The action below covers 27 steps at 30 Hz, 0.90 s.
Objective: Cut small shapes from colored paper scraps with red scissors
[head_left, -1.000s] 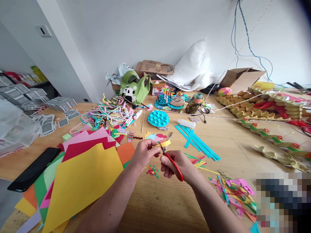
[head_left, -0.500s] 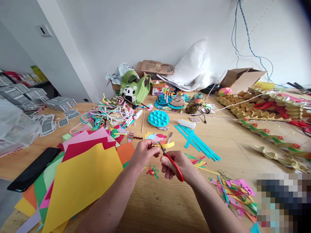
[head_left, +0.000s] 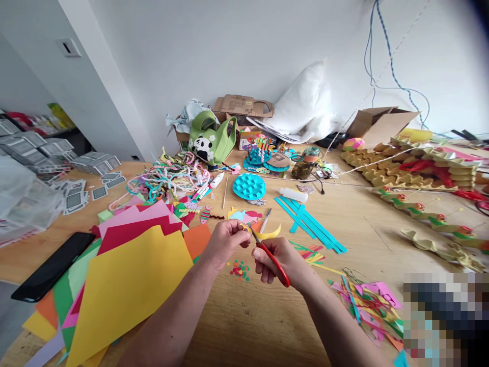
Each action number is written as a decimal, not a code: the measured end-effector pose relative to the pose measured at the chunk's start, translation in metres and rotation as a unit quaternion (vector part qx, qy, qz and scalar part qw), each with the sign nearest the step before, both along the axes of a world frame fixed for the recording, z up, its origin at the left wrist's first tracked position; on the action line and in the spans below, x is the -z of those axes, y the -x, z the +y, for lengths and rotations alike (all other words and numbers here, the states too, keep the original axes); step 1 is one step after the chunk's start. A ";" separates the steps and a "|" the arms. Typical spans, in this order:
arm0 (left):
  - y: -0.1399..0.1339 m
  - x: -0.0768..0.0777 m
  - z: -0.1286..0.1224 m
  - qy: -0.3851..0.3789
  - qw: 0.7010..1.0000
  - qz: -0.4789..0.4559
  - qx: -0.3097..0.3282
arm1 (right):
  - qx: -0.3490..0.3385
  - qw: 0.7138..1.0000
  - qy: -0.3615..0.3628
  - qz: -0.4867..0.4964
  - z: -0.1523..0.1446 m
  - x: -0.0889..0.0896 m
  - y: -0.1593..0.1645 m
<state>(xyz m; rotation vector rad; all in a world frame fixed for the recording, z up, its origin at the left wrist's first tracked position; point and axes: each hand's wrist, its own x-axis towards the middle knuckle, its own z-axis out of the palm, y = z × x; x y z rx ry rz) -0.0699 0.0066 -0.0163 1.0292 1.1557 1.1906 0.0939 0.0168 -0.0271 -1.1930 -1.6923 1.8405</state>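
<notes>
My right hand (head_left: 273, 257) is wrapped round the handles of red-handled scissors (head_left: 274, 262), whose blades point up and left. A curved yellow paper strip (head_left: 270, 234) runs behind the blades. Its left end is pinched in my left hand (head_left: 230, 238), fingers closed, just left of the blade tips. Behind the hands lie colourful paper fish cutouts (head_left: 249, 216) and a pen (head_left: 266, 220). Small round paper dots (head_left: 239, 270) in red, green and orange lie on the table between my forearms.
A stack of coloured paper (head_left: 133, 285) and a black phone (head_left: 51, 266) are at left. Blue paper strips (head_left: 311, 224) and paper scraps (head_left: 370, 306) lie right. Further back are a blue textured disc (head_left: 249, 187), a glue bottle (head_left: 293, 194), pipe cleaners (head_left: 171, 176) and egg cartons (head_left: 416, 165).
The right part of the yellow strip has swung lower and now curves upward at its free end. My hands and the scissors have barely moved.
</notes>
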 end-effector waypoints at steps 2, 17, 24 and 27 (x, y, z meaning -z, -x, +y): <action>0.000 0.000 0.000 0.006 1.000 -0.010 -0.005 | -0.003 1.000 -0.006 0.004 0.000 0.002 0.000; 0.000 0.001 -0.001 0.004 1.000 0.006 0.013 | -0.016 1.000 -0.025 0.007 0.002 0.004 -0.002; 0.003 0.002 0.000 0.011 0.999 0.013 0.028 | -0.017 1.000 -0.008 -0.013 0.001 -0.002 -0.002; 0.003 0.003 0.001 0.016 1.000 -0.003 0.026 | -0.015 1.000 -0.007 -0.012 0.001 -0.002 -0.002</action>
